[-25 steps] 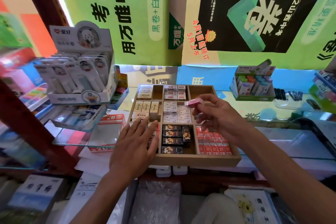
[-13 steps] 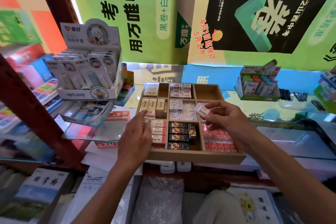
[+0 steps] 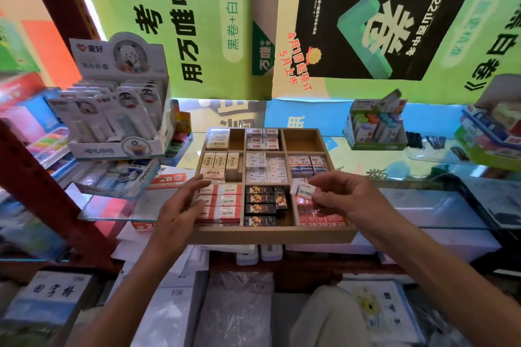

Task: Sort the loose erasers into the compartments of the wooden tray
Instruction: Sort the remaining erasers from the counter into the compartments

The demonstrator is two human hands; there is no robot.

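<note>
A wooden tray (image 3: 270, 235) with nine compartments lies on a glass counter, most of them packed with boxed erasers. My right hand (image 3: 348, 200) pinches a white 2B eraser (image 3: 303, 188) just above the near right compartment, which holds red 2B erasers (image 3: 321, 220). My left hand (image 3: 180, 205) rests on the tray's left edge, fingers curled over the near left compartment of red-and-white erasers (image 3: 225, 201). Black erasers (image 3: 260, 205) fill the near middle compartment. The far right compartment (image 3: 303, 141) holds nothing.
A display box of correction tapes (image 3: 118, 110) stands left of the tray. A red 2B carton (image 3: 167, 180) lies beside the tray's left side. A green box of stationery (image 3: 375, 129) sits at the back right. Stacked notebooks lie below the counter.
My right hand has carried the eraser down from the tray's far right toward the near right compartment. My left hand drew back from flat over the near left compartment to the tray's left edge.
</note>
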